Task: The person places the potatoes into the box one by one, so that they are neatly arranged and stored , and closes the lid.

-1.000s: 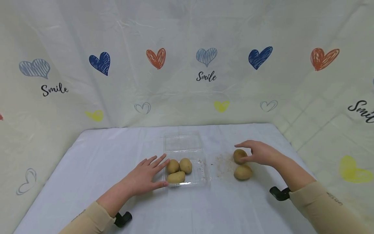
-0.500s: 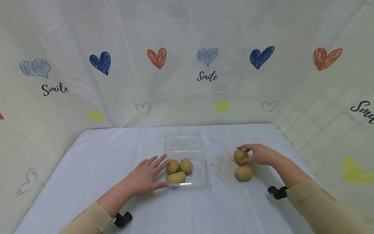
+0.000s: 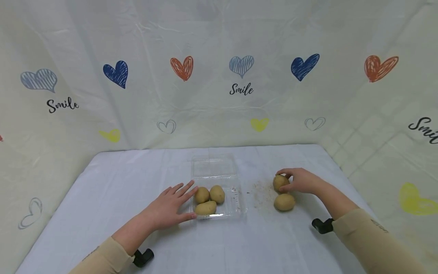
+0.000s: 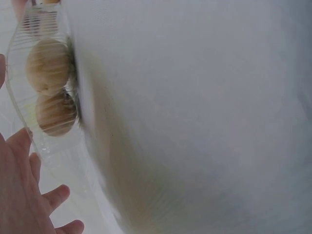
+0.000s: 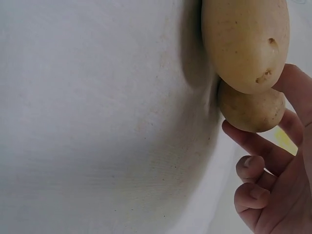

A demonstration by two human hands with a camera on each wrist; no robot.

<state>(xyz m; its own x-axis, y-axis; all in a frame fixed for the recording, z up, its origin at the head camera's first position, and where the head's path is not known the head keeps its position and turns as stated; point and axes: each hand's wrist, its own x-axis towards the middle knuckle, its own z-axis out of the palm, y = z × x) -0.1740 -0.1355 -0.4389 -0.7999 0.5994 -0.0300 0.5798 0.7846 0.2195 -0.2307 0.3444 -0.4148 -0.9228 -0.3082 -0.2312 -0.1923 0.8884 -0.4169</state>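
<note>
A clear plastic clamshell box (image 3: 230,207) lies with its lid (image 3: 214,167) folded back, and three potatoes (image 3: 206,208) sit in its left half. Along the box's left side my left hand (image 3: 167,207) rests with fingers spread, the thumb at the near left corner. My right hand (image 3: 302,182) grips the farther of two loose potatoes (image 3: 280,182) between thumb and fingers. Just nearer lies the other loose potato (image 3: 284,202); in the right wrist view this potato (image 5: 246,44) partly covers the gripped one (image 5: 253,111).
Brown crumbs of dirt (image 3: 261,192) are scattered on the white tablecloth (image 3: 226,247) between the box and the loose potatoes. A white backdrop printed with hearts (image 3: 184,68) rises behind the table. Black wrist devices (image 3: 143,258) show at both sleeves.
My right hand's fingers have closed down around the farther loose potato, and the forearm has shifted slightly left. My left hand and the box stay put.
</note>
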